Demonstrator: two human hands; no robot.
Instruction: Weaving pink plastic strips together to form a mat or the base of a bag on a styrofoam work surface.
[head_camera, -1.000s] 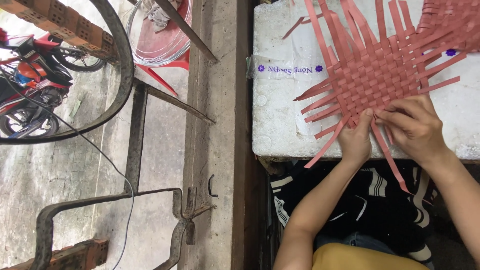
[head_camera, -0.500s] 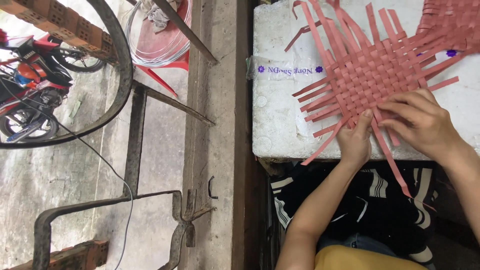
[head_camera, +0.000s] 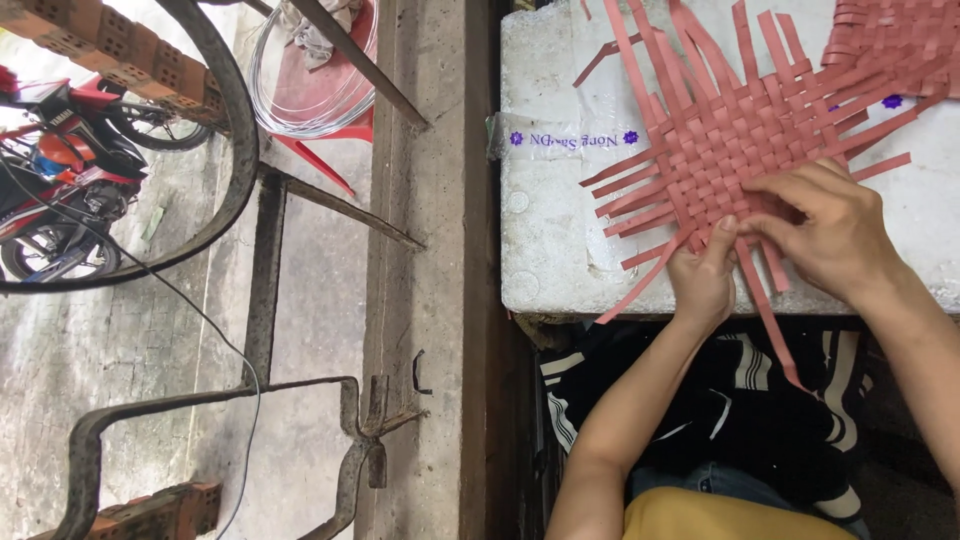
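Note:
A flat mat woven from reddish-pink strips (head_camera: 735, 140) lies on a white foam board (head_camera: 560, 230), loose strip ends sticking out all round. My left hand (head_camera: 703, 278) pinches strips at the mat's near edge, thumb pressed on the weave. My right hand (head_camera: 835, 230) lies on the mat's near right part, fingers curled over the strips beside the left thumb. One long strip (head_camera: 770, 320) hangs down over the board's front edge between my hands. A second woven piece (head_camera: 895, 40) sits at the board's far right corner.
Left of the board runs a concrete ledge (head_camera: 430, 300). Beyond it are rusty metal bars (head_camera: 265, 290), a red plastic stool with a wire coil (head_camera: 320, 70), a red motorbike (head_camera: 60, 170) and bricks (head_camera: 90, 40). My lap with striped dark cloth (head_camera: 740, 410) is below the board.
The view has shifted so the mat sits lower and nearer. My right hand slid left across the mat toward my left thumb; the left hand stayed at the near edge.

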